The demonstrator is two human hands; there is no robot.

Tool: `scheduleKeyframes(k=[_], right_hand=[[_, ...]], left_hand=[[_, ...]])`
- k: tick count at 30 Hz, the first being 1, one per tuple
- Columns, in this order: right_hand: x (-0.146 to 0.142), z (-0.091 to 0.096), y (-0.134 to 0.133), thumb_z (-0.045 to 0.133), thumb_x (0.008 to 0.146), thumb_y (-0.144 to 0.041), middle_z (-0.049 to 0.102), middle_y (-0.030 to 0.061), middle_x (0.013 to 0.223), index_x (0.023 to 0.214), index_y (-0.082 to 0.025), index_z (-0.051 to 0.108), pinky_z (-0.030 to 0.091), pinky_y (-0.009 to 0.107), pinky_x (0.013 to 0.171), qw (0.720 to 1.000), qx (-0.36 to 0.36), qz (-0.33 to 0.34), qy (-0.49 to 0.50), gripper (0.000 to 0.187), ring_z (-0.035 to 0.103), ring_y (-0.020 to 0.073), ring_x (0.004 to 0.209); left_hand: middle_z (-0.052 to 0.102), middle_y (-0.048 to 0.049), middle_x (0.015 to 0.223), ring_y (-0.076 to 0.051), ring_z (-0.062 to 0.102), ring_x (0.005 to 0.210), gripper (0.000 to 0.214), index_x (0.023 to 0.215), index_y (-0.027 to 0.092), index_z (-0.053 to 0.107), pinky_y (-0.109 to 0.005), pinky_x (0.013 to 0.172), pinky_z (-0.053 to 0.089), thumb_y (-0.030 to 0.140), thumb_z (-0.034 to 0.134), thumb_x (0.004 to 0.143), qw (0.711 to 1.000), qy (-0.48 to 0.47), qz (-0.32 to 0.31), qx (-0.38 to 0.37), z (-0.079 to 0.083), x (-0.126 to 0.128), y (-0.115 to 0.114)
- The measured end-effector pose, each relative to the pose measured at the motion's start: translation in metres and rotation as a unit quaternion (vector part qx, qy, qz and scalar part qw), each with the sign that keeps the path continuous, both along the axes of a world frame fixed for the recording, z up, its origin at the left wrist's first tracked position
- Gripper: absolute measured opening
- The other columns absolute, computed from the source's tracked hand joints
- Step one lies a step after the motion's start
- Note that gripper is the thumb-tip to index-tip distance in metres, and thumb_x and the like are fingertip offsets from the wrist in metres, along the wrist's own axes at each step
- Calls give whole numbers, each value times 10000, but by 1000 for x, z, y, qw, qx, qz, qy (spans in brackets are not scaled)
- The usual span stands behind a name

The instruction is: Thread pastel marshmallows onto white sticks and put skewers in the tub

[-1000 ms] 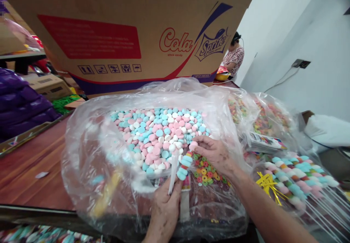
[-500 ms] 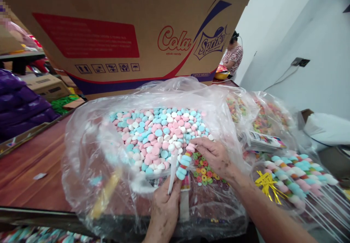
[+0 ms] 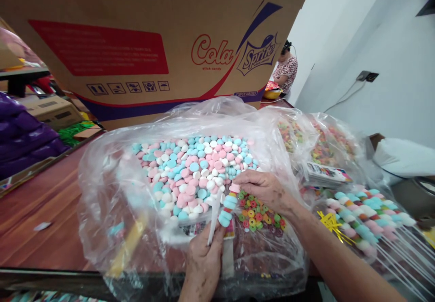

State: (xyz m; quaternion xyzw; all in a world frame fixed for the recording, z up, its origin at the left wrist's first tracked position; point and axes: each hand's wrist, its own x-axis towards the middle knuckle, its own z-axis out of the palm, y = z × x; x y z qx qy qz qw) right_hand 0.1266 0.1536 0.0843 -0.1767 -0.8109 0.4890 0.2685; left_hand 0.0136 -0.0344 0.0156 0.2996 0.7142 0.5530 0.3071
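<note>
Candy skewer [image 3: 227,211], between the two hands and above a clear plastic bag [image 3: 217,116]. Its long axis slants away from the person and slightly rightward: the lower end meets the left hand [image 3: 205,256], the upper end the right hand [image 3: 265,188]. Neither hand is nearer; each is at one end. The left hand is clasped about the base, together with a white strip [image 3: 214,220] that stands just left of the skewer; the stick itself is hidden. The right hand, reaching in from the right, pinches a pink sweet [image 3: 234,187] at the tip; whether one pink piece or two lie there cannot be told. Below it, blue pieces appear to number four, in two pairs, with a reddish ring between the pairs.

Outward: one heap of round sweets [image 3: 190,175] beyond the hands and one heap of ring sweets [image 3: 260,216] under the right hand, both too many to count. Farther right: two bags of rings [image 3: 292,132], one stack of printed packets [image 3: 324,173], one bunch of yellow ties [image 3: 331,224], and a group of loaded skewers [image 3: 370,216], overlapping beyond a sure count. Behind stands one large carton [image 3: 136,34].
</note>
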Motion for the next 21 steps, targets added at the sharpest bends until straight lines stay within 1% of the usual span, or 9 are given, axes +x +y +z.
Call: scheduleKeyframes(k=[3, 6, 8, 10, 14, 16, 21], right_hand=[[1, 1, 2, 605, 877, -255, 737, 22, 1044, 1019, -251, 764, 504, 325, 918, 1000, 10, 17, -18, 213, 667, 169, 969], [2, 3, 4, 626, 872, -268, 736, 32, 1048, 1009, -242, 765, 496, 322, 929, 999, 7, 37, -19, 198, 665, 169, 973], [1, 4, 5, 636, 860, -259, 740, 31, 1028, 985, -238, 769, 496, 312, 922, 999, -2, 43, -20, 183, 666, 165, 967], [1, 4, 5, 648, 844, -252, 743, 26, 1004, 959, -235, 772, 500, 305, 908, 999, -21, 39, -26, 170, 667, 164, 958], [-2, -1, -1, 695, 797, -286, 744, 22, 956, 914, -226, 777, 519, 304, 846, 996, -87, 9, -20, 155, 671, 170, 911], [-3, -8, -5, 721, 778, -314, 739, 21, 934, 903, -227, 780, 520, 302, 823, 993, -116, -3, 0, 164, 667, 169, 889], [-9, -27, -18, 759, 760, -365, 699, 19, 889, 882, -223, 784, 498, 277, 755, 979, -193, -16, 61, 188, 631, 148, 831]], left_hand=[[558, 7, 546, -176, 481, 542, 335, 725, 172, 748, -249, 486, 373, 472, 622, 806, 1000, -9, 20, 12, 5, 3, 1], [539, 10, 515, -181, 495, 547, 347, 587, 185, 678, -256, 509, 398, 462, 630, 790, 999, -17, 24, 12, 11, 6, 1], [506, 16, 483, -183, 491, 536, 358, 545, 194, 646, -260, 511, 404, 463, 634, 781, 999, -21, 28, 5, 13, 6, 1], [469, 31, 467, -175, 461, 508, 321, 610, 193, 687, -261, 498, 392, 459, 633, 779, 999, -27, 32, 0, 13, 6, 1], [433, 52, 487, -144, 375, 465, 308, 764, 179, 745, -262, 484, 357, 455, 612, 801, 999, -38, 33, -1, 11, 6, 0], [426, 54, 490, -139, 356, 464, 314, 792, 173, 750, -263, 483, 346, 452, 607, 809, 999, -39, 38, 0, 9, 6, 0], [448, 49, 498, -148, 358, 465, 349, 935, 153, 773, -268, 467, 329, 439, 626, 798, 997, -45, 58, 10, 7, 6, 1]])
